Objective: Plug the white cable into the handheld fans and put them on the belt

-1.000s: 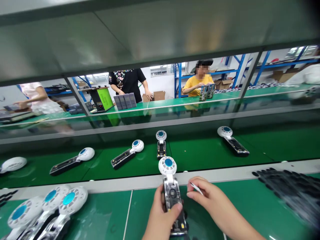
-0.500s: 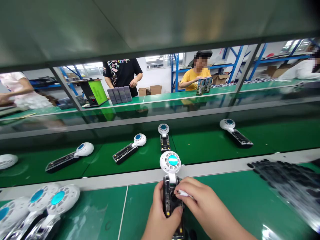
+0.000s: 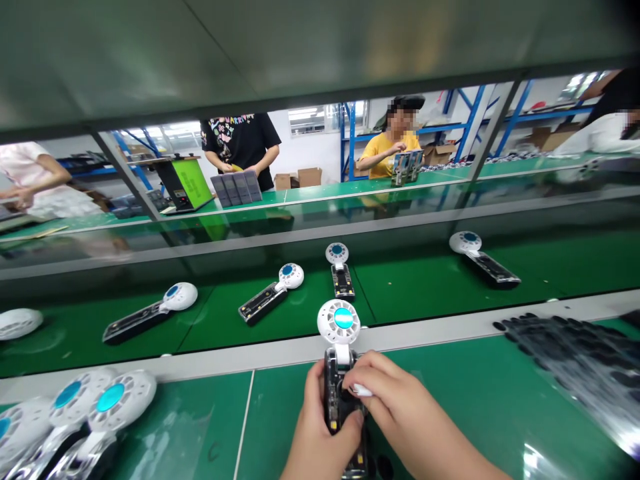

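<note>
A handheld fan (image 3: 339, 323) with a round white head, a teal centre disc and a dark, clear-cased body stands before me, its head pointing away. My left hand (image 3: 323, 427) is wrapped round the body, thumb on the front face. Over that same face, near the neck, my right hand (image 3: 395, 403) is closed with its fingertips pinched together. A small glossy white shape (image 3: 361, 390) shows at those fingertips; whether it is a nail or a held piece I cannot make out. The fingers hide part of the fan's front.
Several similar fans lie on the green conveyor belt (image 3: 400, 293) beyond the light rail (image 3: 240, 355). More fans (image 3: 113, 400) are grouped at the lower left. Dark round-ended strips (image 3: 565, 360) spread at the right. A metal shelf (image 3: 280, 53) hangs overhead; people work across the line.
The fans on the belt have shifted a little to the right. My right fingertips have turned slightly over the fan's body, while my left hand keeps its hold.
</note>
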`<state>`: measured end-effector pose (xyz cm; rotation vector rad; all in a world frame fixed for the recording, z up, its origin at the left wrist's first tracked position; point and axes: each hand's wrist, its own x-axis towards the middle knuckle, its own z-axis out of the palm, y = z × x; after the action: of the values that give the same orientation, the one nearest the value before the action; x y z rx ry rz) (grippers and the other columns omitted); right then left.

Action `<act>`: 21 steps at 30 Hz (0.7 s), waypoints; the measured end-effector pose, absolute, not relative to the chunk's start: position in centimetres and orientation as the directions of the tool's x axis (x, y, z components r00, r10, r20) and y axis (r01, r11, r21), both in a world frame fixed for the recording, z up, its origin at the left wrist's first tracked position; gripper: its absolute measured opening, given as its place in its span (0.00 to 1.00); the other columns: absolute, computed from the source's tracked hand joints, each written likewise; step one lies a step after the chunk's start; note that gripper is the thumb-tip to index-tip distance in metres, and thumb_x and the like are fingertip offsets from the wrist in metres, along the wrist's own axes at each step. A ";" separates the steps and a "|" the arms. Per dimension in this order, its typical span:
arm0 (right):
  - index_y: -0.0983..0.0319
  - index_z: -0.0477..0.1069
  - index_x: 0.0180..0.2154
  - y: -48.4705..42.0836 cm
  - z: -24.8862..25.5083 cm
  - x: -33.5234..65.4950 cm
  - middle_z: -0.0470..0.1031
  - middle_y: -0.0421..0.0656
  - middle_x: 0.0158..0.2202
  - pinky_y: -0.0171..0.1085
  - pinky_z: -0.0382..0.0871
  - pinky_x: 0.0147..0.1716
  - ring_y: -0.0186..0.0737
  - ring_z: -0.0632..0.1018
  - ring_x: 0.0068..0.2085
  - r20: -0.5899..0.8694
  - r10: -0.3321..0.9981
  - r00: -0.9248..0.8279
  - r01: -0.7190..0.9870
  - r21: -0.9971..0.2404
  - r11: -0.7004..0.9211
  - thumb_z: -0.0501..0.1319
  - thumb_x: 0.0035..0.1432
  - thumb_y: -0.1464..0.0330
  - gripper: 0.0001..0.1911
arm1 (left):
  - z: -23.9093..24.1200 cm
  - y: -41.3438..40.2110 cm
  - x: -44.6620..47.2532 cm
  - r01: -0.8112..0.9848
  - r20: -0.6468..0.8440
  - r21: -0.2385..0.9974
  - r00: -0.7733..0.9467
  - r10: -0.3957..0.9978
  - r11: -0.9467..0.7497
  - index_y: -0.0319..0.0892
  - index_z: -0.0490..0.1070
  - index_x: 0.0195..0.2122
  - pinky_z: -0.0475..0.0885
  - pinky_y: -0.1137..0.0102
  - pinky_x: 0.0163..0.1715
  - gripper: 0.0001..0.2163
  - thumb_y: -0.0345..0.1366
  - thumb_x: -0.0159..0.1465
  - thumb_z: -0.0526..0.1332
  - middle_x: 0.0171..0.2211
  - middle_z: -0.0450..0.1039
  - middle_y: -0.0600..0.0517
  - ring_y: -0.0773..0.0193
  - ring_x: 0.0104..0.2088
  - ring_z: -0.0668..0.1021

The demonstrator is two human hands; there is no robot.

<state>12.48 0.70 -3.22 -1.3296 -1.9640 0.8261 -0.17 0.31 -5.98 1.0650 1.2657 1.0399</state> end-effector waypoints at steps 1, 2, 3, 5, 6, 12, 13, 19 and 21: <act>0.57 0.67 0.31 0.6 -3.3 12.5 0.66 0.36 0.33 0.29 0.63 0.31 0.31 0.71 0.32 0.148 0.943 -0.297 0.563 -0.771 0.298 0.50 0.55 0.80 0.14 | -5.9 0.3 -0.2 -0.001 -0.204 0.979 0.028 0.979 0.204 0.39 0.54 0.47 0.63 0.63 0.43 0.27 0.31 0.44 0.58 0.43 0.70 0.42 0.52 0.48 0.69; 0.57 0.67 0.32 0.6 -3.4 12.4 0.66 0.36 0.33 0.29 0.64 0.31 0.31 0.71 0.32 0.153 0.943 -0.295 0.567 -0.767 0.302 0.50 0.55 0.81 0.14 | -5.9 0.3 -0.2 0.008 -0.206 0.978 0.022 0.978 0.206 0.39 0.54 0.47 0.63 0.63 0.43 0.27 0.31 0.44 0.58 0.43 0.70 0.42 0.51 0.48 0.69; 0.57 0.67 0.32 0.6 -3.5 12.4 0.66 0.37 0.34 0.30 0.64 0.31 0.32 0.71 0.32 0.159 0.943 -0.293 0.567 -0.765 0.306 0.50 0.54 0.81 0.14 | -5.8 0.3 -0.2 0.020 -0.208 0.978 0.016 0.978 0.208 0.39 0.54 0.47 0.62 0.63 0.44 0.27 0.32 0.44 0.58 0.44 0.70 0.42 0.51 0.48 0.69; 0.57 0.66 0.32 0.6 -3.7 12.3 0.66 0.37 0.34 0.30 0.65 0.31 0.32 0.72 0.33 0.169 0.942 -0.289 0.559 -0.769 0.309 0.49 0.55 0.81 0.14 | -5.6 0.4 -0.1 0.036 -0.214 0.976 0.018 0.977 0.213 0.37 0.53 0.48 0.62 0.62 0.44 0.28 0.33 0.44 0.57 0.45 0.69 0.40 0.50 0.48 0.69; 0.57 0.66 0.32 0.6 -3.8 12.2 0.66 0.37 0.34 0.30 0.65 0.32 0.32 0.72 0.33 0.173 0.942 -0.287 0.554 -0.773 0.311 0.49 0.55 0.80 0.14 | -5.4 0.4 -0.1 0.042 -0.218 0.975 0.025 0.976 0.217 0.36 0.52 0.48 0.62 0.61 0.44 0.28 0.33 0.44 0.57 0.45 0.68 0.39 0.49 0.47 0.69; 0.57 0.65 0.32 0.8 -3.9 12.1 0.66 0.37 0.35 0.29 0.65 0.33 0.32 0.72 0.34 0.174 0.940 -0.293 0.520 -0.796 0.309 0.49 0.55 0.80 0.13 | -5.0 0.5 -0.1 0.069 -0.228 0.972 0.063 0.972 0.223 0.33 0.49 0.49 0.60 0.57 0.43 0.30 0.35 0.43 0.54 0.45 0.66 0.33 0.46 0.47 0.68; 0.57 0.65 0.31 0.9 -3.9 12.1 0.66 0.37 0.34 0.29 0.65 0.33 0.32 0.72 0.34 0.168 0.943 -0.289 0.519 -0.800 0.301 0.49 0.56 0.79 0.12 | -5.0 0.5 -0.1 0.070 -0.227 0.972 0.062 0.972 0.222 0.33 0.49 0.49 0.60 0.57 0.43 0.30 0.35 0.43 0.54 0.46 0.66 0.33 0.46 0.47 0.68; 0.57 0.61 0.31 0.8 -3.3 12.1 0.66 0.37 0.35 0.31 0.64 0.33 0.32 0.71 0.34 0.165 0.951 -0.263 0.524 -0.803 0.284 0.49 0.58 0.76 0.09 | -5.5 0.4 -0.2 0.053 -0.218 0.975 0.059 0.974 0.215 0.33 0.48 0.49 0.59 0.58 0.46 0.31 0.35 0.43 0.55 0.48 0.64 0.33 0.47 0.48 0.67; 0.57 0.61 0.31 0.7 -3.2 12.2 0.66 0.36 0.34 0.32 0.64 0.31 0.33 0.71 0.32 0.162 0.950 -0.267 0.566 -0.771 0.290 0.49 0.58 0.75 0.09 | -5.7 0.4 -0.2 0.049 -0.214 0.976 0.060 0.975 0.211 0.34 0.48 0.49 0.59 0.59 0.46 0.30 0.34 0.43 0.55 0.48 0.65 0.34 0.49 0.48 0.68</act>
<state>12.22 0.74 -3.24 -1.3527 -1.9375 0.7898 -0.18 0.37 -5.69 1.1103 1.2860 0.9836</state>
